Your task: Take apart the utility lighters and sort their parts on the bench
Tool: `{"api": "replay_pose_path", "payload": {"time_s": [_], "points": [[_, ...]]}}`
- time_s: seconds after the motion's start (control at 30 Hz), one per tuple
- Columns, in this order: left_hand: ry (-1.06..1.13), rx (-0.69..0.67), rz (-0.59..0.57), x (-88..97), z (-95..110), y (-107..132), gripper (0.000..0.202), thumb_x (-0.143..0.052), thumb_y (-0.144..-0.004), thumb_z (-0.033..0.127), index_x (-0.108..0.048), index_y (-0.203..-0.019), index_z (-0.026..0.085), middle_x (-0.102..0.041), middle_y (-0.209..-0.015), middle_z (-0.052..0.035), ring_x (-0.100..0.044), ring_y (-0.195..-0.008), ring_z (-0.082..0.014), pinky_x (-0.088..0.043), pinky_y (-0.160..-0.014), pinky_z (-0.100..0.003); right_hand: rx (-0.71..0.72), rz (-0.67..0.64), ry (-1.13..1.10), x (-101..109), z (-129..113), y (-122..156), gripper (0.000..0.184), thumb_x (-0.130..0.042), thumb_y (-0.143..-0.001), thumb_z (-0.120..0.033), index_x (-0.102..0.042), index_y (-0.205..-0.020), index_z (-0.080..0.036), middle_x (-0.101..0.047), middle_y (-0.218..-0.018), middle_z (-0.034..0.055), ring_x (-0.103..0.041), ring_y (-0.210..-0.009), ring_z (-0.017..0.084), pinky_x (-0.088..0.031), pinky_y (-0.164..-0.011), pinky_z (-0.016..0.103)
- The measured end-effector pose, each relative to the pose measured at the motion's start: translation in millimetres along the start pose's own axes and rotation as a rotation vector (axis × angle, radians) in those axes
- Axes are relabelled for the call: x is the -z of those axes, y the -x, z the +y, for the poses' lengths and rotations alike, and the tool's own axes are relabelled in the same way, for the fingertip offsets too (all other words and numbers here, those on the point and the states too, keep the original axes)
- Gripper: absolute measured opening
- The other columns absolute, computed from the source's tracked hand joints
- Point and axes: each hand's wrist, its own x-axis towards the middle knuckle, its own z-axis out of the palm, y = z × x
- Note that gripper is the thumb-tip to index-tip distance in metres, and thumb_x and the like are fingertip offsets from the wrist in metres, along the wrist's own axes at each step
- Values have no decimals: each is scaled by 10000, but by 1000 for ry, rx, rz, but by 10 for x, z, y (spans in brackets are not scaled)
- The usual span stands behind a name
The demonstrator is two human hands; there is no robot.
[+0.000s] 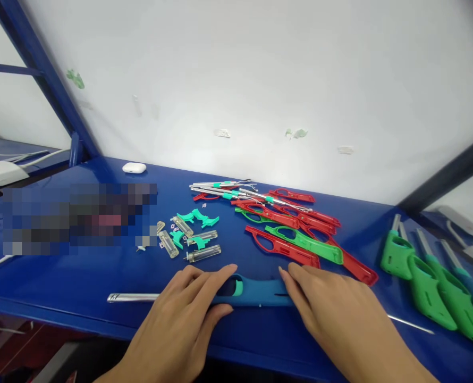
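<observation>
A blue long-nosed lighter (256,292) lies flat near the front edge of the blue table (81,282), its metal tube (133,297) pointing left. My left hand (180,324) rests on its front part, fingers laid over the trigger opening. My right hand (332,314) presses on the handle end, fingers together and flat on the plastic. Both hands hold the lighter down against the table.
Red and green handle shells (296,239) lie in a pile behind the lighter. Clear fuel tanks and teal triggers (192,234) sit to the left, metal tubes (220,189) further back. Finished green lighters (431,287) lie at the right. A white earbud case (134,168) sits at the back left.
</observation>
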Motion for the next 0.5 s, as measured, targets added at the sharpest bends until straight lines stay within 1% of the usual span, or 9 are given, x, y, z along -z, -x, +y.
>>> {"api": "replay_pose_path", "payload": {"time_s": [0.07, 0.1, 0.13, 0.2, 0.27, 0.37, 0.43, 0.5], "points": [[-4, -14, 1, 3, 4, -6, 448, -488, -1102, 241, -418, -1540, 306, -741, -1145, -6, -673, -1005, -216, -626, -891, -355, 93, -25, 72, 19, 35, 20, 275, -496, -943, -120, -728, -851, -235, -762, -718, 57, -725, -503, 290, -491, -350, 369], [-3, -13, -1, 4, 6, -6, 454, -494, -1098, 232, -414, -1540, 303, -741, -1149, -8, -671, -1005, -218, -626, -886, -355, 142, -30, 104, 26, 52, 35, 264, -520, -872, -78, -744, -907, -212, -778, -774, 82, -743, -545, 294, -529, -372, 368], [2, -12, -4, 5, 7, -4, 463, -501, -1095, 226, -408, -1542, 301, -740, -1158, -11, -669, -1007, -219, -625, -879, -354, 186, -28, 133, 30, 66, 50, 300, -538, -796, -47, -750, -952, -192, -789, -825, 109, -759, -590, 300, -557, -393, 366], [13, -11, -6, 7, 11, 4, 483, -513, -1087, 213, -397, -1548, 301, -740, -1181, -16, -667, -1007, -226, -624, -878, -368, 267, -17, 172, 37, 88, 75, 432, -548, -672, -18, -743, -1032, -157, -796, -904, 150, -784, -681, 312, -596, -438, 354], [21, -19, -12, 8, 17, 14, 498, -519, -1078, 193, -392, -1549, 296, -744, -1190, -20, -666, -1002, -237, -622, -886, -399, 325, -2, 202, 46, 103, 87, 512, -539, -611, -7, -721, -1069, -146, -791, -930, 159, -790, -735, 318, -580, -424, 323], [29, -27, -21, 5, 27, 22, 524, -533, -1062, 162, -385, -1551, 278, -747, -1219, -32, -664, -995, -251, -621, -885, -435, 374, 9, 229, 77, 140, 79, 522, -518, -634, 21, -677, -1092, -172, -776, -1034, 151, -785, -784, 298, -541, -421, 283], [33, -24, -28, 2, 33, 23, 543, -548, -1051, 144, -382, -1553, 267, -742, -1250, -44, -661, -1003, -257, -621, -888, -447, 384, 36, 218, 113, 193, 67, 486, -491, -722, 41, -655, -1114, -194, -755, -1121, 140, -764, -735, 248, -539, -462, 271], [33, -16, -36, 1, 41, 22, 559, -562, -1041, 126, -384, -1553, 260, -739, -1257, -52, -662, -1022, -263, -616, -917, -470, 384, 85, 181, 165, 269, 47, 427, -432, -850, 42, -648, -1116, -214, -741, -1122, 115, -718, -640, 194, -519, -479, 264]]}}
